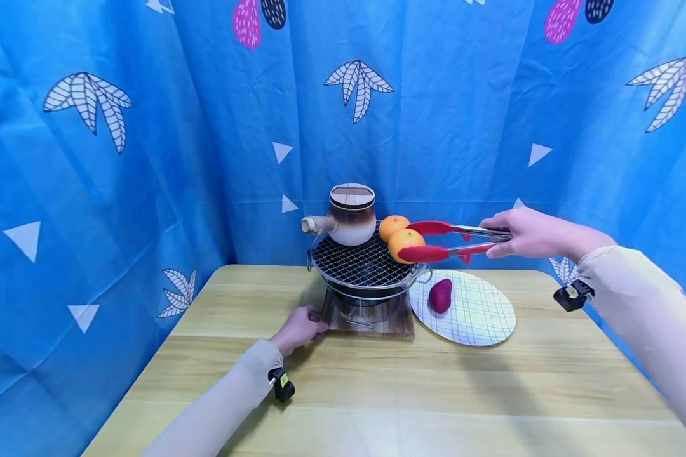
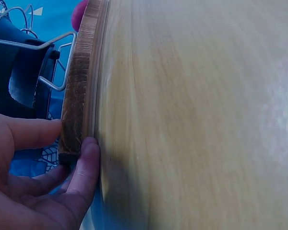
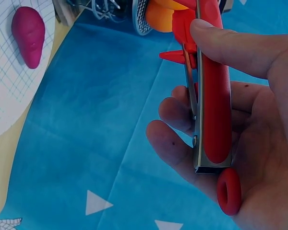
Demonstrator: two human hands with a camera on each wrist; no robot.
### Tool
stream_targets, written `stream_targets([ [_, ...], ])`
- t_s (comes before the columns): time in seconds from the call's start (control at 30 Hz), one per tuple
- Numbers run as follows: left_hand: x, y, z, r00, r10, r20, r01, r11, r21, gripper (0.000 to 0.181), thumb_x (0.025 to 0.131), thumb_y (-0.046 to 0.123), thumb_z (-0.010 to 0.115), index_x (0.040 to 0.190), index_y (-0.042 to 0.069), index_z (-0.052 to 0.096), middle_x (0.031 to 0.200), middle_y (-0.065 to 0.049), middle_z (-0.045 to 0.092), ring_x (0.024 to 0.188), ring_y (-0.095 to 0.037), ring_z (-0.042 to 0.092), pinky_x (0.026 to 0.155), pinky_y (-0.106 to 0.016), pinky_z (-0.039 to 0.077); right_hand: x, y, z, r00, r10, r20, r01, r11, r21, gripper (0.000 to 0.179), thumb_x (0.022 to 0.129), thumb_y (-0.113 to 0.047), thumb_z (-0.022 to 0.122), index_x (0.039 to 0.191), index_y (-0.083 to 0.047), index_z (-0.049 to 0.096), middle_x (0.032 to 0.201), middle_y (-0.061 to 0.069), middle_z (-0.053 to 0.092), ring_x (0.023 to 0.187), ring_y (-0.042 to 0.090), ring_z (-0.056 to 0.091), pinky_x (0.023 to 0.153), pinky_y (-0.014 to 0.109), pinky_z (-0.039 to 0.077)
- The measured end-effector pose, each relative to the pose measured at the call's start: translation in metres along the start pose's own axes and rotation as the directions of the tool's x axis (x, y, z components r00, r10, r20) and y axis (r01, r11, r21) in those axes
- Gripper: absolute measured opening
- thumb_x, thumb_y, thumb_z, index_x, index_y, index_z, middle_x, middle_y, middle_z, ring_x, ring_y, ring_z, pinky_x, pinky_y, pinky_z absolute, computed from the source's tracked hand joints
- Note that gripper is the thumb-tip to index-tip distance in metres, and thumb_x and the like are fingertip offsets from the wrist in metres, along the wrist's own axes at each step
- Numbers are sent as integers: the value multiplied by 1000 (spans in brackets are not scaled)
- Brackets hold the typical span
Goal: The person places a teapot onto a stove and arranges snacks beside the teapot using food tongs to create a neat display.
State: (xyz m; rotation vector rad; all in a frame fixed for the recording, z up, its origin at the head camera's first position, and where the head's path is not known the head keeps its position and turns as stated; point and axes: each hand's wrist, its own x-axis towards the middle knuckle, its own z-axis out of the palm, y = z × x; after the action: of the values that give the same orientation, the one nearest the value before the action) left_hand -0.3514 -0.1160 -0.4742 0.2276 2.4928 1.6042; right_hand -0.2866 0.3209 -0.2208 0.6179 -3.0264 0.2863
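Note:
My right hand (image 1: 528,231) grips red-tipped metal tongs (image 1: 427,254), their jaws spread beside a front orange (image 1: 407,240) at the right side of a round mesh grill (image 1: 360,263). Whether the tips squeeze the fruit I cannot tell. A second orange (image 1: 392,225) lies just behind it. In the right wrist view, the thumb lies along the tongs' red handle (image 3: 216,110), with the fingers around the other side. My left hand (image 1: 300,329) pinches the near left corner of the wooden board (image 1: 397,327) under the grill, thumb and fingertips on opposite faces (image 2: 76,96).
A small lidded pot (image 1: 351,222) with a side handle stands at the grill's back left. Right of the grill, an oval checked plate (image 1: 480,311) bears a dark magenta, pear-shaped item (image 1: 440,296). Blue patterned curtains (image 1: 434,114) hang close behind the wooden table (image 1: 377,393).

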Motion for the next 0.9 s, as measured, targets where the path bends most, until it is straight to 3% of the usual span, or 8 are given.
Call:
stream_targets([
  [0.3,-1,0,-1,1000,-30,-9,31,999,30,44,88,5,71,128,-6,56,110,-17,67,81,-20,67,75,-33,59,4,-6,3,1000,-14,1,14,1000,-5,73,86,-35,80,141,5,53,116,13,71,100,25,63,76,41,57],
  [0.67,6,-3,4,1000,-6,6,6,1000,-10,45,87,1,71,127,-10,54,110,-20,67,78,-21,67,73,-32,61,5,-7,6,1000,-18,-5,18,1000,-4,73,85,-33,81,139,6,54,123,22,67,108,34,63,77,46,59],
  [0.9,4,-2,1,1000,-26,0,26,1000,13,46,88,4,70,130,-6,54,108,-16,68,80,-20,68,74,-32,60,9,-8,7,1000,-14,5,14,1000,-12,74,84,-35,81,140,6,54,118,17,69,105,30,63,78,45,59],
])
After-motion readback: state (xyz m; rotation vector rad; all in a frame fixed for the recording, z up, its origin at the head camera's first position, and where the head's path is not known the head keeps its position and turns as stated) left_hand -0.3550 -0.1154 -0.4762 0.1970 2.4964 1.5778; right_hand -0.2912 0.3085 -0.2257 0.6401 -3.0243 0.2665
